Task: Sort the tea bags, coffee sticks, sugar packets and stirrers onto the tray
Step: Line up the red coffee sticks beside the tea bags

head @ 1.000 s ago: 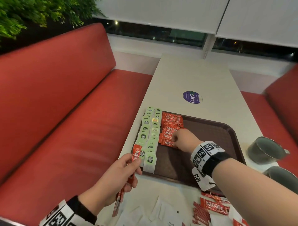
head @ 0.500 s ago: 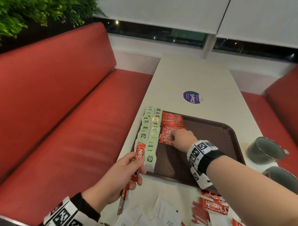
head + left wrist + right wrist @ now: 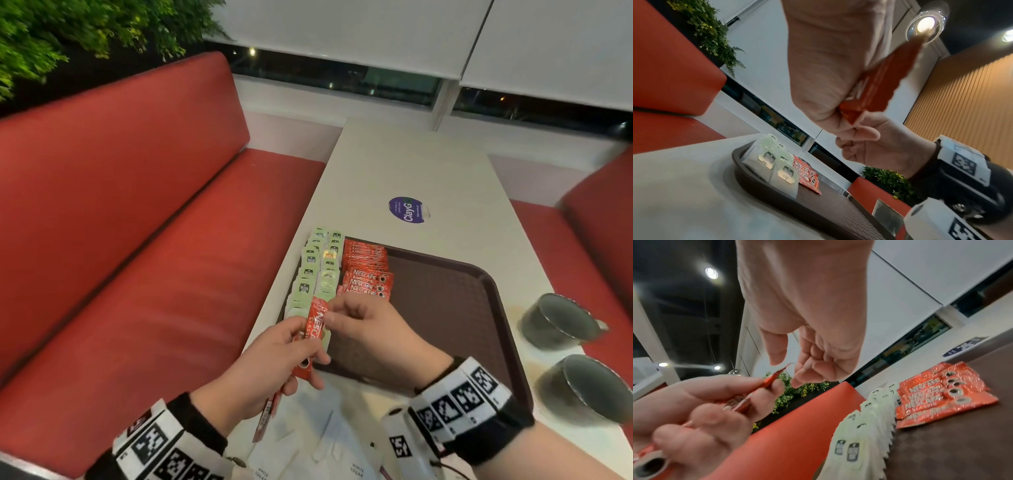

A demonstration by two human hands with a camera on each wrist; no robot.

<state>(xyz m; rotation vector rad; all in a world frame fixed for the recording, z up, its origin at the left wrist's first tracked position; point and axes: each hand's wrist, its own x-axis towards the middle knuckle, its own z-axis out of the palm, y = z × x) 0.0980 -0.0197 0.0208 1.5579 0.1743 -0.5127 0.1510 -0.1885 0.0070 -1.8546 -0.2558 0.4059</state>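
Note:
My left hand [image 3: 301, 346] grips a few red Nescafe coffee sticks [image 3: 315, 325] upright over the tray's near left corner. My right hand [image 3: 334, 313] has reached the top stick. In the right wrist view its thumb and forefinger [image 3: 797, 379] stand on either side of the stick's tip [image 3: 785, 368], with a small gap showing. The brown tray [image 3: 445, 308] holds two rows of pale green tea bags [image 3: 315, 270] along its left edge. Beside them lies a row of coffee sticks [image 3: 368, 274]. White sugar packets [image 3: 329, 445] lie on the table near me.
Two metal cups [image 3: 555, 322] [image 3: 589, 387] stand to the right of the tray. A purple sticker [image 3: 407, 209] is on the table [image 3: 394, 164] beyond it. Red benches [image 3: 137, 274] flank the table. The tray's right half is bare.
My right hand left the row of coffee sticks on the tray and drew back to the left hand. The left hand rose slightly and moved right with its sticks.

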